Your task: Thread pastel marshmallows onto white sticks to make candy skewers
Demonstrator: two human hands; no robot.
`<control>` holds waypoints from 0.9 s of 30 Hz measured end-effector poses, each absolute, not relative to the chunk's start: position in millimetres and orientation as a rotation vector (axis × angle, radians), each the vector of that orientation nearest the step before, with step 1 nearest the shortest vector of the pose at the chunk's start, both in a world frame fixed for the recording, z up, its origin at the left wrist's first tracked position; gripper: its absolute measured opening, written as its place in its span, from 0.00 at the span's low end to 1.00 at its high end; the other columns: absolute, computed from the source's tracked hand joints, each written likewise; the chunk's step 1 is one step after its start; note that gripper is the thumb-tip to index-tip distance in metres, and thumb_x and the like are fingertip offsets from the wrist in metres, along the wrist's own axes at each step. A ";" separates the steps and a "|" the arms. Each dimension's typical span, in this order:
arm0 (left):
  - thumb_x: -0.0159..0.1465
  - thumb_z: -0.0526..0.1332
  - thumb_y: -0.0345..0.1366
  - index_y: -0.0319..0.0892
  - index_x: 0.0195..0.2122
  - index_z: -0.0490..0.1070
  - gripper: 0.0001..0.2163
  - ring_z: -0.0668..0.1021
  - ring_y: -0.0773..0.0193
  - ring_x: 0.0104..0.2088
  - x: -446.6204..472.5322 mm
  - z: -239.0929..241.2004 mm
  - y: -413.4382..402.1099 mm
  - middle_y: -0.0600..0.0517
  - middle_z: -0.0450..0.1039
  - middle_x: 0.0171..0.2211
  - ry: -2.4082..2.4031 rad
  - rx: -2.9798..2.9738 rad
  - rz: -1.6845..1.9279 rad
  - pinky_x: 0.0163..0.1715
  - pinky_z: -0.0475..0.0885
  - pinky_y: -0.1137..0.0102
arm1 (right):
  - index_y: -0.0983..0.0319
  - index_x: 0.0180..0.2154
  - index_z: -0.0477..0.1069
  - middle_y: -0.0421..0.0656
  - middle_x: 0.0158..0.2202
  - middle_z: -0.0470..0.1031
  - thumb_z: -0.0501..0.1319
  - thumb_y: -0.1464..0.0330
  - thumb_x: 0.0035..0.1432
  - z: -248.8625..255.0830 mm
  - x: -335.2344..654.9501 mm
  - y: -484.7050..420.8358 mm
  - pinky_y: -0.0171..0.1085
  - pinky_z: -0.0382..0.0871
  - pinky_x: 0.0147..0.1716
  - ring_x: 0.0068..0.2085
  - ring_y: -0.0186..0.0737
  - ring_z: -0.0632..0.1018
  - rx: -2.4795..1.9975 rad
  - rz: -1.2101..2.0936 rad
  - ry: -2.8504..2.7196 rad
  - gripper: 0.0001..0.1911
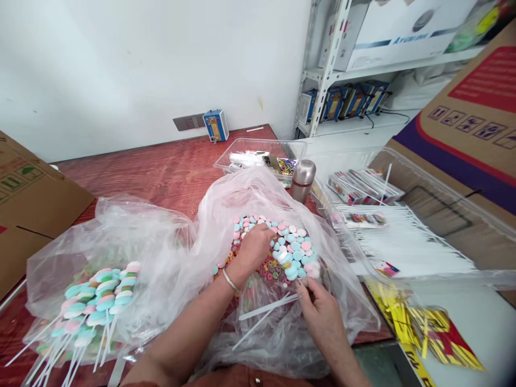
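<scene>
An open clear plastic bag (pixel 250 188) holds pink, white and blue round candies (pixel 296 252) and small ring-shaped candies (pixel 271 269). My left hand (pixel 256 247), with a bracelet on the wrist, reaches into the bag, its fingers closed down among the candies; what they pinch is hidden. At the bag's near right side, my right hand (pixel 322 309) has thumb and forefinger pressed together at the end of a white stick (pixel 268 308). A second, thinner white stick (pixel 260 327) lies across it on the plastic. Skewered candies on sticks (pixel 97 298) lie in a pile at the left.
Behind the bag stand a steel flask (pixel 303 180) and a clear tray (pixel 229 153) with a phone. To the right, a clear bin (pixel 350 269) holds many white sticks, beside yellow packets (pixel 439 333). Cardboard boxes (pixel 36 199) flank both sides; a metal shelf (pixel 328 70) rises behind.
</scene>
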State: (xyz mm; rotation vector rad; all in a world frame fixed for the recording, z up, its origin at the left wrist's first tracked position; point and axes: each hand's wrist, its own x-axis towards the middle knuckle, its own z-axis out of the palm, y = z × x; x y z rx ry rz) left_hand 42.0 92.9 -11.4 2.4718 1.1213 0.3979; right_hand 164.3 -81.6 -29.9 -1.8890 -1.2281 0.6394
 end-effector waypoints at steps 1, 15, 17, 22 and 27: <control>0.64 0.56 0.26 0.38 0.33 0.78 0.10 0.74 0.54 0.40 50.7 -13.9 99.5 0.43 0.74 0.36 1.127 2.502 0.342 0.44 0.67 0.63 | 0.59 0.26 0.67 0.39 0.23 0.71 0.50 0.53 0.64 -29.3 165.4 -82.0 0.34 0.62 0.28 0.26 0.38 0.70 -1.887 0.642 -1.211 0.21; 0.61 0.59 0.29 0.42 0.29 0.77 0.08 0.77 0.55 0.37 53.9 -24.3 115.0 0.46 0.79 0.32 1.134 2.200 0.534 0.43 0.68 0.64 | 0.59 0.27 0.67 0.41 0.25 0.74 0.50 0.58 0.64 -35.5 174.4 -81.0 0.34 0.62 0.28 0.28 0.40 0.72 -1.863 0.634 -1.189 0.17; 0.64 0.57 0.34 0.42 0.34 0.78 0.09 0.78 0.58 0.35 47.3 -22.2 110.0 0.47 0.80 0.34 1.134 2.108 0.585 0.38 0.71 0.66 | 0.59 0.26 0.65 0.42 0.25 0.74 0.49 0.60 0.64 -35.0 172.7 -78.2 0.34 0.63 0.29 0.29 0.40 0.72 -1.857 0.622 -1.209 0.17; 0.60 0.63 0.39 0.39 0.37 0.78 0.10 0.79 0.60 0.33 38.9 -11.9 82.8 0.48 0.80 0.33 1.047 1.572 0.641 0.34 0.72 0.69 | 0.58 0.27 0.65 0.42 0.26 0.73 0.47 0.62 0.64 -30.4 169.5 -71.6 0.35 0.62 0.30 0.29 0.40 0.72 -1.879 0.589 -1.254 0.16; 0.56 0.66 0.38 0.40 0.33 0.79 0.07 0.78 0.60 0.33 41.4 -4.0 60.1 0.48 0.80 0.32 1.078 1.503 0.713 0.35 0.72 0.69 | 0.58 0.25 0.63 0.43 0.26 0.72 0.46 0.63 0.64 -30.5 170.5 -72.7 0.35 0.61 0.30 0.29 0.40 0.72 -1.935 0.582 -1.332 0.17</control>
